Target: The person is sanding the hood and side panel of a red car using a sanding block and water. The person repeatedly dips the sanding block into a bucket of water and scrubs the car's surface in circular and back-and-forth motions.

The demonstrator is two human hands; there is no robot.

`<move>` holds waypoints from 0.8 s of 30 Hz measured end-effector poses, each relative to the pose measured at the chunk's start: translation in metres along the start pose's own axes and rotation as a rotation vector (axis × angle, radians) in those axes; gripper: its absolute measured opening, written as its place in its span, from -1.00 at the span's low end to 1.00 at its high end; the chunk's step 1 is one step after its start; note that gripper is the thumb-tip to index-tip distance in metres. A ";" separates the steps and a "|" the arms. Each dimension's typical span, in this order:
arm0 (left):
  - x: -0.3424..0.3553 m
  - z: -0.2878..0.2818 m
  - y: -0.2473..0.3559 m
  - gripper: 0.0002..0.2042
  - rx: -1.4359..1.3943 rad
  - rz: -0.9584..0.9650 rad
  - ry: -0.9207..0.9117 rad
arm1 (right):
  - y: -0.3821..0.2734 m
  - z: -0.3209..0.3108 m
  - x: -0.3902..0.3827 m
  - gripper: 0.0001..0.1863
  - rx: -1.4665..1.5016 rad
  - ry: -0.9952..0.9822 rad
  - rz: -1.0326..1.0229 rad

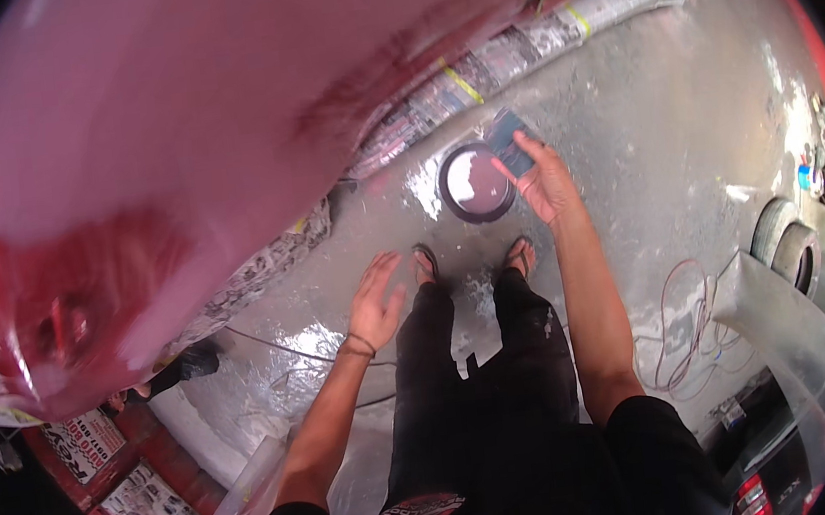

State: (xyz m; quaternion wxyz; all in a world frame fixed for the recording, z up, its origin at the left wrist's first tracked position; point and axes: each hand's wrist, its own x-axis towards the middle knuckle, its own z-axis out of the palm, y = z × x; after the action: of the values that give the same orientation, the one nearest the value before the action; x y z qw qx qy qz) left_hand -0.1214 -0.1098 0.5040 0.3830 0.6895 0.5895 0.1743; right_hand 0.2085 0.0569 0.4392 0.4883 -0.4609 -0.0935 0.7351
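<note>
My right hand pinches a dark grey sheet of sandpaper between thumb and fingers. The sheet hangs just above the far right rim of a round dark bucket, which holds pinkish, cloudy liquid and stands on the wet floor. My left hand is empty, its fingers stretched out in the air beside my left leg. Nearest to it on the left is the large red car body, whose paint has dull pinkish patches and darker, shiny wet areas.
Newspaper masking with yellow tape runs along the car's lower edge. A hose lies coiled on the floor at right, near tires and a curved grey panel. Red boards with posters stand at lower left.
</note>
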 end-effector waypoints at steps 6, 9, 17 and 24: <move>0.123 0.196 -0.141 -0.58 0.045 -0.043 -0.218 | 0.192 -0.146 0.103 -0.44 -0.844 0.309 0.220; 0.190 0.297 -0.231 -0.53 0.170 -0.056 -0.272 | 0.311 -0.232 0.188 -0.35 -1.589 0.212 -0.105; 0.295 0.433 -0.343 -0.64 0.516 -0.356 -0.754 | 0.371 -0.254 0.284 -0.49 -1.688 -0.067 0.652; 0.292 0.420 -0.313 -0.49 0.114 -0.417 -0.538 | 0.346 -0.268 0.265 -0.44 -1.428 0.084 0.327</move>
State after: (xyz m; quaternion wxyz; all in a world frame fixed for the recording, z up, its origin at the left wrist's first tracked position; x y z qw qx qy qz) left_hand 0.0276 0.0343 -0.0589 0.5130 0.5957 0.6044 -0.1289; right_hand 0.1701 0.0118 -0.0688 -0.0435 -0.7028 -0.4609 0.5402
